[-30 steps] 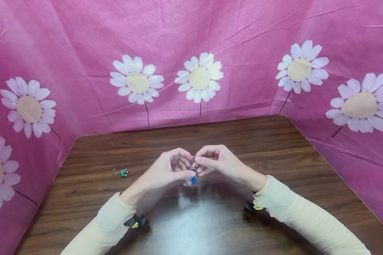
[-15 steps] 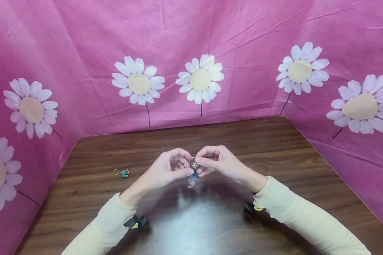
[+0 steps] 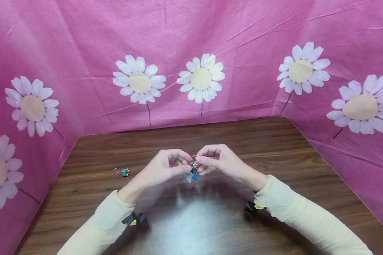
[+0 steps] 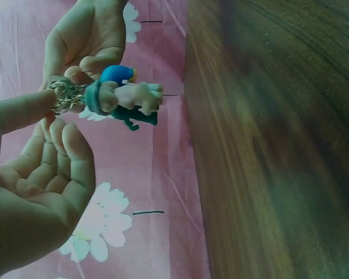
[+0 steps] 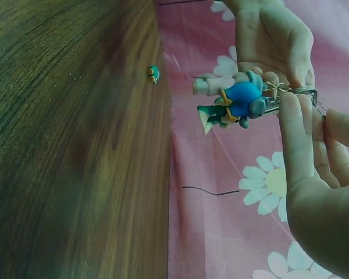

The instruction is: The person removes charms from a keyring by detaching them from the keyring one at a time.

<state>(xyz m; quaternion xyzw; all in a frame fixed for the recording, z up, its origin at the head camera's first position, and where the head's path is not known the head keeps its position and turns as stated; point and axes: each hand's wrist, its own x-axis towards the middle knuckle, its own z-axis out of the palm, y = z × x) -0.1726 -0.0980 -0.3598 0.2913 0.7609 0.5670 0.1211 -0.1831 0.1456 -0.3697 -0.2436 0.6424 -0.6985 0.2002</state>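
Above the middle of the table hangs a bunch of figurine keychains (image 3: 195,176), held between both hands. My left hand (image 3: 166,166) pinches the metal links (image 4: 64,97) near their top with thumb and fingertips. My right hand (image 3: 221,160) pinches the key ring at the top, its thumb and forefinger close together. In the right wrist view, a blue figurine (image 5: 243,99) with yellow parts dangles from the links beside a dark green one (image 5: 209,115). A pale pink figurine with a green hat (image 4: 131,97) shows in the left wrist view. Fingers partly hide the ring.
A separate green figurine keychain (image 3: 125,172) with its own ring lies on the left of the brown wooden table (image 3: 242,141). A pink cloth (image 3: 242,28) printed with white daisies surrounds the table at the back and sides.
The dangling figurines have turned and shifted, with the blue one swinging lower into sight. My left thumb has moved slightly up and left. My right hand stays at the ring.
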